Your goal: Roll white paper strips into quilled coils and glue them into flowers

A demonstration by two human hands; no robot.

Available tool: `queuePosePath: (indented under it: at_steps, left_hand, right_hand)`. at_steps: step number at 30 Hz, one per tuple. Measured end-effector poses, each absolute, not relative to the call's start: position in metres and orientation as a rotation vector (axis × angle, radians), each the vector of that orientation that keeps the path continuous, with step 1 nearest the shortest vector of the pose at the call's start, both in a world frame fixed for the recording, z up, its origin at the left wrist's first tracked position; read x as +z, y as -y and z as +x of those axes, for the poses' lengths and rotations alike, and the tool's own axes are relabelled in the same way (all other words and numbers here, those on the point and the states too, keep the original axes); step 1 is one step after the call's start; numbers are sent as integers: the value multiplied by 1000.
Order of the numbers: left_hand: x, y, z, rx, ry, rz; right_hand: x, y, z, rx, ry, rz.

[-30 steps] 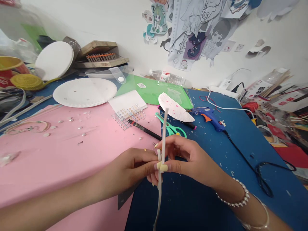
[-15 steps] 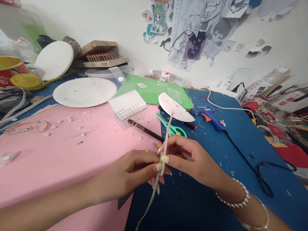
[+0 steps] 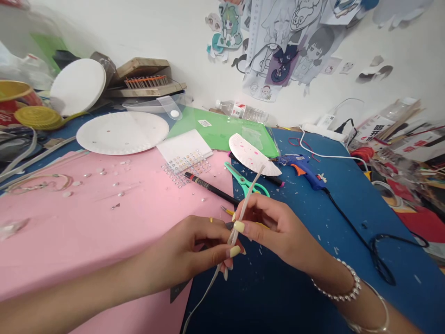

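Note:
A thin flat white cord (image 3: 254,182) is pinched between the thumbs and fingers of both hands, and it appears doubled where they meet. My left hand (image 3: 201,246) grips it lower down, thumb on top; a long tail runs below toward the bottom edge. Just above, my right hand (image 3: 273,225) pinches the cord, whose short end sticks up and leans right. Behind the hands lie green-handled scissors (image 3: 239,176), a black marker (image 3: 208,188) and a folded white paper plate piece (image 3: 251,155) with pink spots.
A blue glue gun (image 3: 308,172) with a black cable lies at right. On the pink sheet (image 3: 139,227) are small beads and gem sticker sheets (image 3: 189,167). White paper plates (image 3: 121,132) and a green folder (image 3: 219,130) stand farther back. A power strip (image 3: 323,133) lies by the wall.
The cord's upper end has tilted to the right, and its tail has swung left. My left thumb has shifted slightly right and down; the right hand has barely moved.

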State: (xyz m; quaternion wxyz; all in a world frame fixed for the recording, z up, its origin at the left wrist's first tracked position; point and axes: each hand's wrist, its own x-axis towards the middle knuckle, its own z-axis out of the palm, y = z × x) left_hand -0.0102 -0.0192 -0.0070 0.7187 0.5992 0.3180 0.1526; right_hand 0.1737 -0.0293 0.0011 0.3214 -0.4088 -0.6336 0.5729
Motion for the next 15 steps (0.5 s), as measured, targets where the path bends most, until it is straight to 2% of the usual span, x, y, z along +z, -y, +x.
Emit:
queuePosePath:
  at_steps: [15]
  left_hand:
    - [-9,19,-11,304,-695,1348]
  right_hand:
    - [-1,29,172,1503,1664,-1076]
